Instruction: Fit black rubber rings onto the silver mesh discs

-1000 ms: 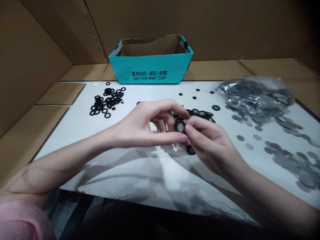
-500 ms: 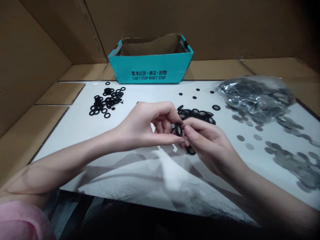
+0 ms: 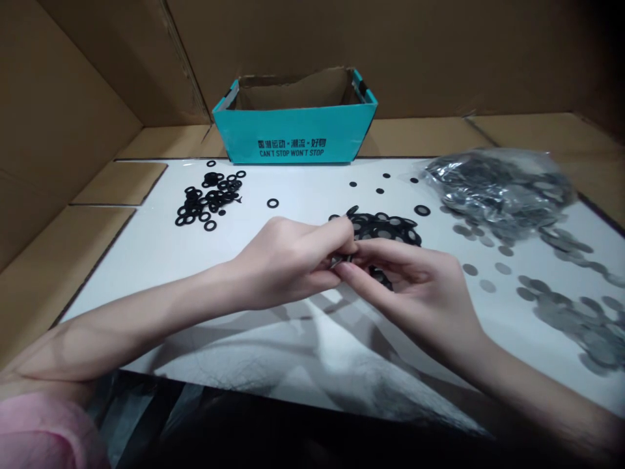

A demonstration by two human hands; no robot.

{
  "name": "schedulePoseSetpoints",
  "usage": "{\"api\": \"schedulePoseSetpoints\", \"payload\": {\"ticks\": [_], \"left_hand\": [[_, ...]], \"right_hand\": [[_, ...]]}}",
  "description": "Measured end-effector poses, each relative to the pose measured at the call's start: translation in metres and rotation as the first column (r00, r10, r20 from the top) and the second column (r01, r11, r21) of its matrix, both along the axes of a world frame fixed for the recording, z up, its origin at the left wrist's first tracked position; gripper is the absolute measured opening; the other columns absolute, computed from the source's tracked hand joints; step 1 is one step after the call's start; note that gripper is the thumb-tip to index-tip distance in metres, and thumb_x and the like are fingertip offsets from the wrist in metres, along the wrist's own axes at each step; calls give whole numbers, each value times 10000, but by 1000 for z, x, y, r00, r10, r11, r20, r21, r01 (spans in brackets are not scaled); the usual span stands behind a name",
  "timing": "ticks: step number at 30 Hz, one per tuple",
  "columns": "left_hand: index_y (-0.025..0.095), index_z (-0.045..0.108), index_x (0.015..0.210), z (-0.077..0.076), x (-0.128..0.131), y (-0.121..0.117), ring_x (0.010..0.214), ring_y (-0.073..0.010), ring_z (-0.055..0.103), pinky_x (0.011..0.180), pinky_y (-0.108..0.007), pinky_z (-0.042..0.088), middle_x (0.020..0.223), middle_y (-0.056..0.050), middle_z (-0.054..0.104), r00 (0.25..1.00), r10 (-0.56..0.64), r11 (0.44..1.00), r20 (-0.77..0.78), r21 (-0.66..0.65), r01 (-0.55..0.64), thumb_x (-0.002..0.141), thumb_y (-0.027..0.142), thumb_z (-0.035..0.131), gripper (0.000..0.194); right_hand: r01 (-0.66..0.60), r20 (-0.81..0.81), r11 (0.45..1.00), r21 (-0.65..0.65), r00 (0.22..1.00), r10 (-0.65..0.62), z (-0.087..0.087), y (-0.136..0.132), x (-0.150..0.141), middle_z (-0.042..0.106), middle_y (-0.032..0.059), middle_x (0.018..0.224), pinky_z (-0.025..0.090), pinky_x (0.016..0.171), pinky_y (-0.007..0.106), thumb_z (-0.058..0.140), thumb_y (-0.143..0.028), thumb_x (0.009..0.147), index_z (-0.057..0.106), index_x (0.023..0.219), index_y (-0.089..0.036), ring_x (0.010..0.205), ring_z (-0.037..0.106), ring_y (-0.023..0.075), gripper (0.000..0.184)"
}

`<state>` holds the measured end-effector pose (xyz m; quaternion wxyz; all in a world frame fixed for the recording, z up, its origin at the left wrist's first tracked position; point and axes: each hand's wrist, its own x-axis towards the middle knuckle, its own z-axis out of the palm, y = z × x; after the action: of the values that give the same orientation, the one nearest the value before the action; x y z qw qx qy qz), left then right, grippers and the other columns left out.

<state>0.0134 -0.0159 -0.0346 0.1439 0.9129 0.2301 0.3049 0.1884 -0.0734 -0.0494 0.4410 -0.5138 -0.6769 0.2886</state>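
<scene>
My left hand (image 3: 293,257) and my right hand (image 3: 415,280) meet fingertip to fingertip over the middle of the white sheet (image 3: 146,254). Between the fingertips they pinch a small black ring with a grey disc in it (image 3: 338,262), mostly hidden by the fingers. Just behind the hands lies a pile of black rings fitted with grey discs (image 3: 385,228). A second heap of bare black rings (image 3: 208,195) lies at the far left of the sheet.
A teal cardboard box (image 3: 293,137) stands open at the back. A clear plastic bag of grey discs (image 3: 498,185) lies at the right, with loose grey discs (image 3: 561,306) scattered in front of it. Brown cardboard walls (image 3: 63,117) surround the work area.
Both hands have dropped lower toward the sheet. The ringed disc, seen face-on one second ago, is turned edge-on and now hidden between the fingertips. A lone ring behind my left hand is uncovered.
</scene>
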Motion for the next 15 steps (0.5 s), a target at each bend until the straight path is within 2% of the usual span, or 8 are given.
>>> {"api": "schedulePoseSetpoints", "payload": {"ticks": [3, 6, 8, 10, 12, 13, 14, 15], "left_hand": [[172, 583, 869, 4, -2, 5, 517, -67, 566, 513, -184, 382, 667, 49, 655, 999, -11, 998, -45, 66, 14, 841, 220, 629, 72], [187, 604, 1007, 18, -11, 23, 583, -97, 603, 551, -213, 411, 697, 37, 664, 991, -31, 999, -134, 14, 33, 823, 328, 697, 249], [199, 625, 896, 29, -24, 43, 553, -102, 563, 573, -238, 418, 628, 44, 629, 991, 117, 992, -65, 59, -113, 812, 392, 698, 223], [196, 598, 702, 36, -44, 67, 539, -110, 511, 561, -265, 403, 577, 19, 587, 947, 320, 944, -3, 82, -319, 862, 439, 606, 291], [189, 591, 671, 39, -66, 91, 549, -115, 504, 570, -272, 398, 564, 2, 572, 871, 475, 880, -125, 51, -473, 912, 400, 503, 332], [180, 628, 803, 40, -77, 102, 617, -122, 547, 609, -261, 418, 650, -5, 623, 829, 505, 859, -241, 45, -510, 873, 340, 550, 191], [171, 614, 1017, 39, -88, 112, 690, -132, 582, 641, -253, 427, 769, -12, 671, 776, 524, 840, -352, 60, -540, 825, 287, 592, 225], [170, 538, 1203, 37, -97, 120, 749, -146, 603, 664, -254, 430, 889, -27, 699, 695, 522, 821, -494, 71, -566, 811, 276, 596, 410]], "right_hand": [[-12, 66, 999, 44, 998, 9, 2, 4, 6, 722, 26, 805, 514, 606, 296, 637, -283, 845, 711, 928, -197, 687, 649, 162, 140], [-49, 237, 991, 124, 971, 18, 9, 13, 21, 729, 49, 897, 521, 676, 332, 621, -274, 853, 709, 1038, -196, 768, 659, 191, 220], [-77, 377, 977, 200, 926, -4, 14, 20, 36, 728, 67, 951, 515, 767, 377, 614, -260, 849, 701, 1101, -189, 862, 649, 223, 276], [-98, 487, 963, 253, 873, -39, 18, 26, 51, 724, 82, 973, 499, 797, 409, 599, -265, 852, 689, 1144, -177, 923, 622, 250, 317], [-130, 568, 960, 250, 822, -37, 19, 31, 64, 721, 85, 962, 498, 760, 407, 583, -286, 858, 684, 1156, -177, 924, 608, 258, 334], [-155, 604, 960, 233, 797, -17, 19, 33, 69, 718, 83, 949, 498, 733, 400, 578, -298, 858, 688, 1144, -182, 916, 607, 259, 328], [-186, 634, 959, 214, 773, 9, 18, 34, 73, 714, 81, 940, 497, 715, 394, 575, -308, 859, 695, 1122, -188, 911, 608, 258, 313], [-213, 660, 957, 196, 751, 32, 17, 35, 77, 709, 81, 940, 497, 712, 393, 571, -313, 862, 701, 1097, -191, 910, 609, 258, 296]]}}
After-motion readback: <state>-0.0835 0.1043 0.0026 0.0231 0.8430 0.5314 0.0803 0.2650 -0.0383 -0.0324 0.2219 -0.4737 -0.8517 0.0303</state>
